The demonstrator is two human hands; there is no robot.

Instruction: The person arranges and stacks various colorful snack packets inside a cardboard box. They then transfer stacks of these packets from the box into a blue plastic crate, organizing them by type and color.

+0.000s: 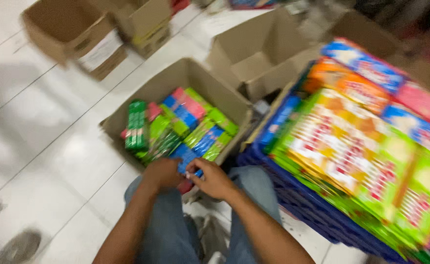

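Motion blur smears the whole head view, so the print on every packet is unreadable. The blue packet [188,159] is mostly covered by the left hand [162,173] and right hand [214,180], and whether the fingers clamp it or merely rest on it cannot be told. The near wall of the cardboard box [127,128] is hidden behind both hands. The blue crate [293,200] runs off the right and bottom edges, its stacked snack packs [357,146] cut off there too. The upper boxes [70,36] are cropped by the top edge. A grey shape [17,247] at the lower left is too blurred to identify.
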